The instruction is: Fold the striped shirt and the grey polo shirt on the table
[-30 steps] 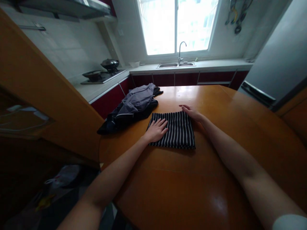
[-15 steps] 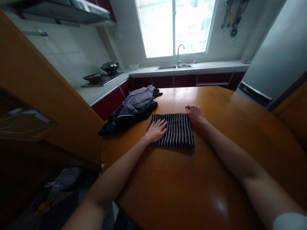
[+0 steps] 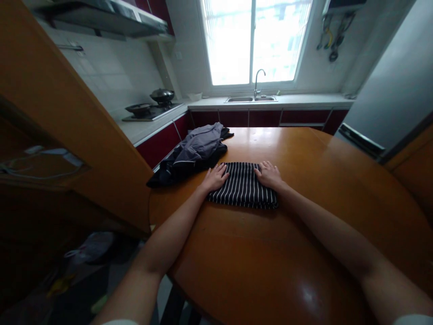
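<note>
A folded black cloth with white stripes (image 3: 243,189) lies flat on the wooden table (image 3: 243,253), its stripes running away from me. My left hand (image 3: 215,178) rests on the cloth's left edge, fingers spread and palm down. On the far right corner of the cloth lies my right hand (image 3: 269,174), also palm down with its fingers apart. Neither hand grips the fabric. Just beyond my left hand is a heap of grey and black clothing (image 3: 199,144), crumpled on the table's far left side.
Behind the table run a counter with a double sink (image 3: 241,99) and a tap (image 3: 257,83). To the left, a wok (image 3: 162,95) and a pan (image 3: 138,109) sit on the stove. A fridge (image 3: 382,85) stands at the right. The table's rounded edge curves past my left forearm.
My right hand has opened from a curled grip and come down onto the cloth's far right corner. My left hand has slid outward to the left edge. The camera view has shifted slightly.
</note>
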A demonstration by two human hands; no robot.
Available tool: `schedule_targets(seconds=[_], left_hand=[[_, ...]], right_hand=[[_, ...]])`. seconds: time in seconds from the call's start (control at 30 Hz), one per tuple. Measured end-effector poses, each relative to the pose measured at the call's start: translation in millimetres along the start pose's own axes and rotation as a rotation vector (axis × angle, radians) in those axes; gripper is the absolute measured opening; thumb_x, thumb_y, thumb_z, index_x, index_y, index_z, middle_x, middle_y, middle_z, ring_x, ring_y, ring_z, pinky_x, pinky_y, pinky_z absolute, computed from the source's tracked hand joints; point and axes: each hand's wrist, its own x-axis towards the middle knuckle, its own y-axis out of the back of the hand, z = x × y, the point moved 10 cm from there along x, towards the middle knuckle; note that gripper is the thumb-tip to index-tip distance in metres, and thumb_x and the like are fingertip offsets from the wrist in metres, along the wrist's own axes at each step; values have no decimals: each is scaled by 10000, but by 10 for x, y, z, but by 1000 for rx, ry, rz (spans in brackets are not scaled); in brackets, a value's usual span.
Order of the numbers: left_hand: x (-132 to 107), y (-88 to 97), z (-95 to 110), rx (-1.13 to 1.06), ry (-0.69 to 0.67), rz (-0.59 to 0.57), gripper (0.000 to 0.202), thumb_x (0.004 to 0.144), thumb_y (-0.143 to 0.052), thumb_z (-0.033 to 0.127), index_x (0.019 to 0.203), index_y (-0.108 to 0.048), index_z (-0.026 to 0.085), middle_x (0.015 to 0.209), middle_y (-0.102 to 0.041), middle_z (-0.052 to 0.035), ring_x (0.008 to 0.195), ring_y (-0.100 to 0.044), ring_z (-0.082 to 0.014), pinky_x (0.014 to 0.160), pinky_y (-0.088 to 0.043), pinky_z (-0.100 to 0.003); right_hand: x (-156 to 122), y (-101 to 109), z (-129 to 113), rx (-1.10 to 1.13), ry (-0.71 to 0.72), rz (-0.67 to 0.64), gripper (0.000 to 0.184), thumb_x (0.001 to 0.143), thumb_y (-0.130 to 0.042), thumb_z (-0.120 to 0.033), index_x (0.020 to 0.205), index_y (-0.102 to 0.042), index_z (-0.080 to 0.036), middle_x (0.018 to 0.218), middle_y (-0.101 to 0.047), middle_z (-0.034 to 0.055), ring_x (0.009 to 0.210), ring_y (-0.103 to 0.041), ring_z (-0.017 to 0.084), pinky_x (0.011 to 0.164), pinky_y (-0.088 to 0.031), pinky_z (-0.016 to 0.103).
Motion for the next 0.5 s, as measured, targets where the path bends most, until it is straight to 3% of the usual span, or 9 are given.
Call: schedule_targets(seconds=[0.07, 0.17, 0.27, 0.33, 0.4, 0.5], left_hand=[[4, -8, 12, 5, -8, 5, 613, 1037, -240, 512, 1590, -281, 250, 1674, -174, -48, 1553, -120, -273, 1240, -113, -561], [16, -6, 12, 2, -17, 19, 614, 1037, -229, 509, 1588, -290, 244, 1670, -190, -51, 1551, -129, -279, 1237, -119, -567], [32, -4, 1, -14, -23, 23, 608, 1036, -235, 505, 1583, -302, 248, 1666, -199, -58, 1549, -138, -286, 1233, -128, -569], [44, -7, -8, -17, -26, 23, 608, 1035, -238, 508, 1581, -307, 249, 1667, -197, -59, 1549, -137, -287, 1233, -129, -568], [53, -16, -17, -14, -26, 24, 606, 1036, -238, 509, 1579, -309, 250, 1668, -196, -58, 1549, -135, -284, 1233, -127, -566], [60, -32, -24, -16, -27, 28, 605, 1037, -237, 505, 1580, -306, 248, 1669, -197, -55, 1549, -141, -276, 1234, -117, -568]], right_hand=[[-36, 51, 216, 52, -59, 37, 633, 1024, -339, -488, 1495, -442, -79, 1597, -360, 224, 1500, -285, 349, 1203, -196, 570], [-113, 185, 515, 100, -94, 106, 559, 1030, -306, -384, 1422, -535, -58, 1550, -428, 242, 1471, -347, 351, 1201, -220, 560], [-255, 409, 607, 149, -61, 204, 540, 1019, -284, -303, 1422, -540, -49, 1549, -441, 220, 1471, -364, 301, 1209, -262, 502], [-422, 589, 453, 236, 40, 294, 542, 1021, -286, -310, 1459, -517, -88, 1556, -449, 176, 1473, -370, 262, 1210, -292, 475], [-655, 682, 128, 310, 228, 314, 523, 1030, -315, -353, 1464, -533, -160, 1556, -464, 124, 1478, -363, 242, 1213, -304, 468], [-1080, 526, -384, 250, 519, 137, 483, 1029, -392, -395, 1465, -541, -247, 1569, -453, 69, 1504, -313, 245, 1222, -288, 500]])
